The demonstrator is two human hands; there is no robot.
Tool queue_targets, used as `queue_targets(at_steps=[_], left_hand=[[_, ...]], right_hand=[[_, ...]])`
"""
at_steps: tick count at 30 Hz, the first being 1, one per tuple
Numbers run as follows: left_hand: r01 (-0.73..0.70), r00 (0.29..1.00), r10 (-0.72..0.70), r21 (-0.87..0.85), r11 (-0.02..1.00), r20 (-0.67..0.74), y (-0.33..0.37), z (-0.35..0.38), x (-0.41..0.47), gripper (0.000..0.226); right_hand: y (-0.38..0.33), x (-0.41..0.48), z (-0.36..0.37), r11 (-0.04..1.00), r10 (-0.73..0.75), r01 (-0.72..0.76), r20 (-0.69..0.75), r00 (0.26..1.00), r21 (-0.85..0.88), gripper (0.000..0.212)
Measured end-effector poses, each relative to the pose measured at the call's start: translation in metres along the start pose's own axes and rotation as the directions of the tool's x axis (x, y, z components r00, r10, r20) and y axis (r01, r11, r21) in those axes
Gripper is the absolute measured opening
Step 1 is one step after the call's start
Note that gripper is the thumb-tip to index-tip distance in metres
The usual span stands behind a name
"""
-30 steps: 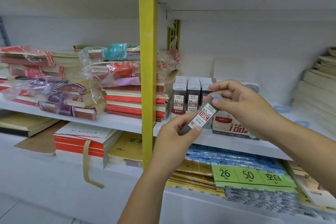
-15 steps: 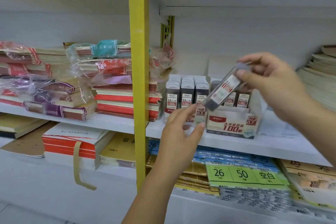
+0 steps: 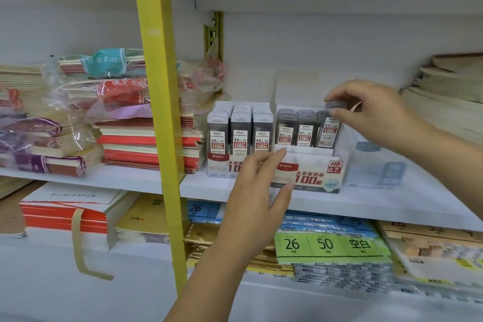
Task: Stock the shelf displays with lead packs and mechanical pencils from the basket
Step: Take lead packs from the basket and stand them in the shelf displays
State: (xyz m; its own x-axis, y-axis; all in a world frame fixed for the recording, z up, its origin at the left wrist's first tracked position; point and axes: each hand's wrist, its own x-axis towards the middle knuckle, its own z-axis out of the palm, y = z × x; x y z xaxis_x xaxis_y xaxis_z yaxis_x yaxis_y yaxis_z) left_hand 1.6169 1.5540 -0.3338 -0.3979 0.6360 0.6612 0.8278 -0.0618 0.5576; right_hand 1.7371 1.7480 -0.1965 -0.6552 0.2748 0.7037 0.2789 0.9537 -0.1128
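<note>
landmark: the 0.7 display box (image 3: 313, 175), a white card tray marked hb 0.7 and 100, stands on the white shelf (image 3: 366, 204).
lead pack: a dark lead pack (image 3: 329, 128) with a red and white 0.7 label stands nearly upright in the right-hand slot of the 0.7 display box, its lower end down inside the tray.
neighbours: two more 0.7 packs (image 3: 295, 131) stand in the same box, just left of the held one.
right hand: the right hand (image 3: 373, 115) reaches in from the right of the box and pinches the grey cap of the lead pack between thumb and fingertips.
left hand: the left hand (image 3: 258, 191) is spread flat with straight fingers in front of the box's left front corner and holds nothing. whether it touches the card, i cannot tell.
0.5 display box: the 0.5 display box (image 3: 222, 167) sits just left of the landmark, touching or almost so, with three full rows of packs.
clear holder: a see-through holder (image 3: 376, 165) stands just right of the box.
yellow post: a yellow post (image 3: 159, 112) rises well left of the box; red-edged notebook stacks (image 3: 146, 138) lie beyond and behind it, some wrapped in plastic.
below the box: a green label sheet (image 3: 329, 246) reading 26 and 50 lies on the lower shelf level.
far right: a stack of paper goods (image 3: 444, 102) lies on the same shelf, well right of the box.
</note>
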Motion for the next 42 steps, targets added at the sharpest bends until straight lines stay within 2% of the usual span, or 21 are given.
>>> queue_targets(at_steps=[3, 6, 9, 12, 14, 16, 18, 19, 20, 22, 23, 24, 26, 28, 29, 31, 34, 36, 39, 42], left_hand=[[0.008, 1.000, -0.008, 0.001, 1.000, 0.006, -0.002, 0.001, -0.001, 0.057], [-0.004, 1.000, 0.003, 0.019, 1.000, 0.020, -0.004, 0.000, -0.001, 0.057], [0.006, 1.000, -0.006, 0.026, 1.000, 0.029, -0.001, 0.000, -0.001, 0.057], [-0.008, 0.995, 0.010, 0.021, 1.000, -0.101, 0.007, 0.000, -0.014, 0.051], [-0.044, 0.978, 0.043, -0.002, 0.999, -0.203, 0.012, 0.001, -0.030, 0.039], [-0.084, 0.976, 0.079, -0.011, 0.996, -0.204, 0.012, 0.007, -0.052, 0.030], [-0.045, 0.999, 0.045, -0.012, 0.999, -0.012, 0.002, 0.019, -0.082, 0.027], [0.009, 0.989, -0.008, -0.002, 1.000, 0.145, -0.006, 0.027, -0.101, 0.028], [0.070, 0.948, -0.077, 0.034, 0.997, 0.308, -0.018, 0.035, -0.123, 0.029], [0.179, 0.801, -0.235, 0.155, 0.972, 0.550, -0.048, 0.053, -0.170, 0.034], [0.236, 0.720, -0.320, 0.216, 0.947, 0.616, -0.062, 0.062, -0.194, 0.037], [0.297, 0.647, -0.396, 0.263, 0.918, 0.652, -0.076, 0.072, -0.217, 0.039], [0.420, 0.530, -0.508, 0.310, 0.853, 0.679, -0.097, 0.088, -0.259, 0.042], [0.508, 0.441, -0.576, 0.339, 0.792, 0.688, -0.114, 0.106, -0.293, 0.037], [0.533, 0.410, -0.605, 0.359, 0.766, 0.682, -0.122, 0.115, -0.308, 0.030], [0.591, 0.315, -0.675, 0.419, 0.690, 0.667, -0.134, 0.129, -0.331, 0.029], [0.606, 0.194, -0.721, 0.497, 0.621, 0.665, -0.149, 0.149, -0.356, 0.050], [0.637, 0.167, -0.732, 0.495, 0.591, 0.660, -0.154, 0.161, -0.364, 0.054], [0.670, 0.170, -0.740, 0.475, 0.571, 0.651, -0.160, 0.177, -0.370, 0.058], [0.731, 0.173, -0.774, 0.447, 0.516, 0.610, -0.165, 0.194, -0.371, 0.053]], right_hand=[[0.005, 0.003, 0.011, 0.994, 0.075, -0.070, 0.050, 0.996, -0.085, 0.017], [0.005, -0.002, 0.016, 0.984, 0.100, -0.082, 0.112, 0.989, -0.157, 0.030], [-0.001, -0.014, 0.011, 0.987, 0.116, -0.105, 0.083, 0.990, -0.122, 0.037], [-0.019, -0.037, -0.007, 0.995, 0.090, -0.086, -0.087, 0.992, 0.050, 0.033], [-0.036, -0.069, -0.018, 0.971, 0.072, -0.029, -0.177, 0.982, 0.236, 0.026], [-0.053, -0.110, -0.021, 0.877, 0.106, -0.040, -0.113, 0.988, 0.480, 0.021], [-0.059, -0.154, -0.007, 0.780, 0.156, -0.194, 0.116, 0.981, 0.595, 0.017], [-0.058, -0.176, 0.006, 0.765, 0.172, -0.299, 0.268, 0.948, 0.570, 0.015], [-0.053, -0.200, 0.023, 0.760, 0.188, -0.410, 0.433, 0.882, 0.504, 0.015], [-0.042, -0.255, 0.066, 0.758, 0.226, -0.586, 0.728, 0.648, 0.286, 0.017], [-0.035, -0.285, 0.091, 0.758, 0.252, -0.629, 0.811, 0.528, 0.174, 0.018], [-0.030, -0.316, 0.115, 0.751, 0.281, -0.655, 0.857, 0.433, 0.085, 0.021], [-0.024, -0.374, 0.158, 0.726, 0.325, -0.687, 0.898, 0.296, -0.036, 0.028], [-0.022, -0.422, 0.191, 0.687, 0.349, -0.716, 0.922, 0.169, -0.128, 0.034], [-0.022, -0.442, 0.203, 0.673, 0.358, -0.723, 0.925, 0.129, -0.160, 0.036], [-0.020, -0.473, 0.223, 0.660, 0.411, -0.726, 0.902, 0.133, -0.194, 0.038], [-0.019, -0.501, 0.246, 0.582, 0.501, -0.791, 0.850, 0.163, -0.191, 0.040], [-0.022, -0.510, 0.262, 0.532, 0.503, -0.828, 0.853, 0.141, -0.177, 0.045], [-0.035, -0.515, 0.286, 0.481, 0.482, -0.861, 0.870, 0.100, -0.167, 0.054], [-0.046, -0.518, 0.308, 0.506, 0.514, -0.826, 0.856, 0.058, -0.248, 0.068]])
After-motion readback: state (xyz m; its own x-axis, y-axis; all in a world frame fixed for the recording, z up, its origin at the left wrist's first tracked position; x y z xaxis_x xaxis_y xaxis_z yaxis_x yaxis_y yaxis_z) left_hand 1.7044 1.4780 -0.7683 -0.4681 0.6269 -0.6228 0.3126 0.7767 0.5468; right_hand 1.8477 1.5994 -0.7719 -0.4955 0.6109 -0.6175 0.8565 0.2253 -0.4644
